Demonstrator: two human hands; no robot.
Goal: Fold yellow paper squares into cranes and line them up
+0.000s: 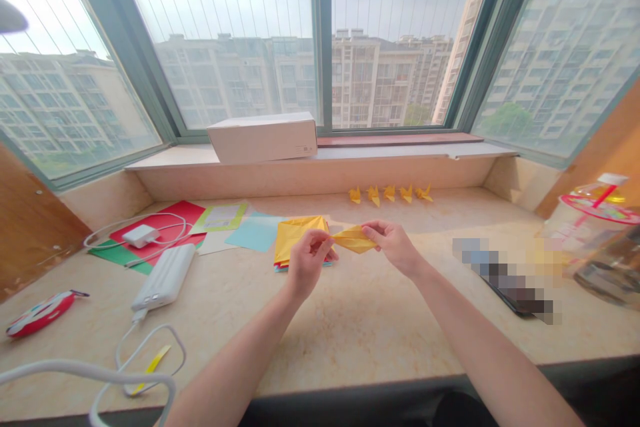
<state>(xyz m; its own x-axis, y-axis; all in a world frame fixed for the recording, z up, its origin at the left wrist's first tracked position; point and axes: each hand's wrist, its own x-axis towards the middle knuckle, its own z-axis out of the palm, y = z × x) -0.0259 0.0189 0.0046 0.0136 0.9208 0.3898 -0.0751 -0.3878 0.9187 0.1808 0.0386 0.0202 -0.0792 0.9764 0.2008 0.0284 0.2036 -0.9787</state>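
Note:
A folded piece of yellow origami paper (354,239) is stretched between my two hands, just above the counter. My left hand (311,259) pinches its left end, and my right hand (393,244) pinches its right end between thumb and fingers. Behind my left hand lies a stack of yellow paper sheets (295,232), with red and blue edges showing underneath; the hand hides part of it. Farther back, several small yellow paper cranes (389,193) stand in a row near the wall.
On the left are a red sheet (175,213), a blue sheet (256,232), a white power bank (165,277) with cables, and a red-and-white cutter (44,312). A phone (510,287) and a plastic cup (575,227) sit on the right. A white box (263,138) rests on the sill.

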